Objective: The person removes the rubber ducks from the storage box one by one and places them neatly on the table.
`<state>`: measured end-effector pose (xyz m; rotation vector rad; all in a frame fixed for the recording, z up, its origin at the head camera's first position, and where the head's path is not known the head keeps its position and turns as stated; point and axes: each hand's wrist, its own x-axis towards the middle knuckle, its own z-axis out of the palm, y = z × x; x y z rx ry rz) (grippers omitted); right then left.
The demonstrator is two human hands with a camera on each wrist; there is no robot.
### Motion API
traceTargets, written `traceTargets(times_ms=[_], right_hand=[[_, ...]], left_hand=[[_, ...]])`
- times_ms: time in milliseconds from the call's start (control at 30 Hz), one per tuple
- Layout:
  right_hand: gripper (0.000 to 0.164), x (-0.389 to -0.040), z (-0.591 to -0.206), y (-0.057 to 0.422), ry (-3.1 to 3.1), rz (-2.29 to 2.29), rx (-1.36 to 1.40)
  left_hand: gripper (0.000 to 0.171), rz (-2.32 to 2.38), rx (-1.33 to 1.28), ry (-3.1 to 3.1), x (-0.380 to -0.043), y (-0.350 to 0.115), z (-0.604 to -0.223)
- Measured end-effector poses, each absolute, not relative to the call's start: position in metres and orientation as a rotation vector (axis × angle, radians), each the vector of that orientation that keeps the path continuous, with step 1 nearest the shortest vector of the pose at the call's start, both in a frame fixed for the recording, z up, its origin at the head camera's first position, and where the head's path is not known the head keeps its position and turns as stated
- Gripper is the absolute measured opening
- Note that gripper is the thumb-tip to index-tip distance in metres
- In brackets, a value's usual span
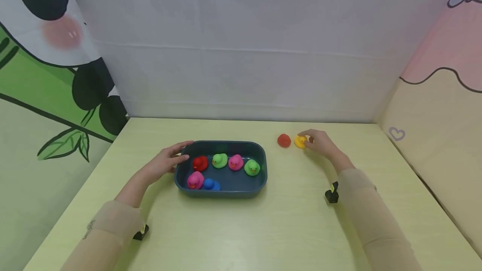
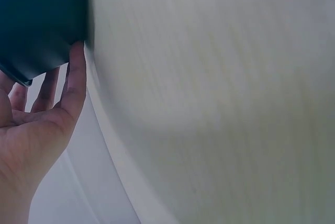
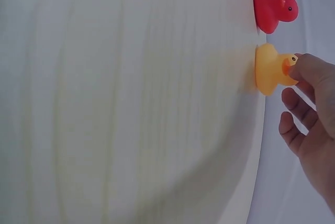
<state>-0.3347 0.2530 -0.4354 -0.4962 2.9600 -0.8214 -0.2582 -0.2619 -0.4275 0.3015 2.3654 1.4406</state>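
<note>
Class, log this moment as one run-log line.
left grip: touches dark-blue rectangular plastic tray | right grip: pinches yellow toy duck | red toy duck: beside it, untouched

Pale table [image 1: 241,233], greyish backdrop [image 1: 241,53] — creased, cartoon walls [image 1: 41,78]

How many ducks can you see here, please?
8. Six are in the tray: red duck, blue duck, left pink duck, right pink duck, left green duck, right green duck. Another red duck is on the table, beside a yellow duck pinched by the right hand.
</note>
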Motion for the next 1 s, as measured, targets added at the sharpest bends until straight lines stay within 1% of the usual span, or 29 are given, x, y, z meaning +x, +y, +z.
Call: traceTargets(times_ms=[500,1000], right_hand=[[0.041,-0.329,-0.435,0.25,2.975,-0.874,-0.527],[0.04,-0.307,-0.414,0.235,3.038,-0.928,-0.593]], left_hand=[[0.053,1.429,0.294,2.38,-0.259,-0.264,-0.431],[0.052,1.435,0.301,2.376,-0.26,-0.265,-0.433]])
